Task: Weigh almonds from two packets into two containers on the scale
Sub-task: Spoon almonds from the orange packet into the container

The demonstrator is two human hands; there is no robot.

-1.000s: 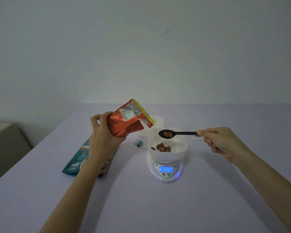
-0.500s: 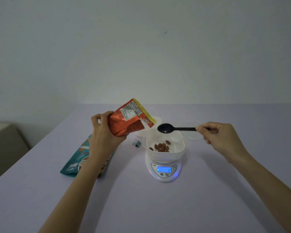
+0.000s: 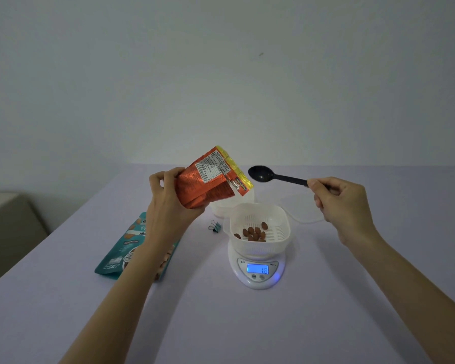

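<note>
The left grip [image 3: 168, 206] is curled round the tilted orange packet [image 3: 210, 179]. The right grip [image 3: 342, 203] pinches the handle of an empty spoon [image 3: 271, 176], bowl near the packet's top. Almonds [image 3: 252, 233] lie in the basket [image 3: 281, 219] on the scale [image 3: 256, 271]; a teal packet [image 3: 124, 248] lies on the bench [image 3: 221, 324].

Packets: two – orange packet [image 3: 205, 183], teal packet [image 3: 124, 250]. Containers: two – slotted container [image 3: 281, 219], plain container [image 3: 220, 209]. One scale [image 3: 258, 281], one spoon [image 3: 273, 176], one lid [image 3: 302, 208], one binder clip [image 3: 215, 227]. Loose almonds [image 3: 252, 233]: roughly ten.
</note>
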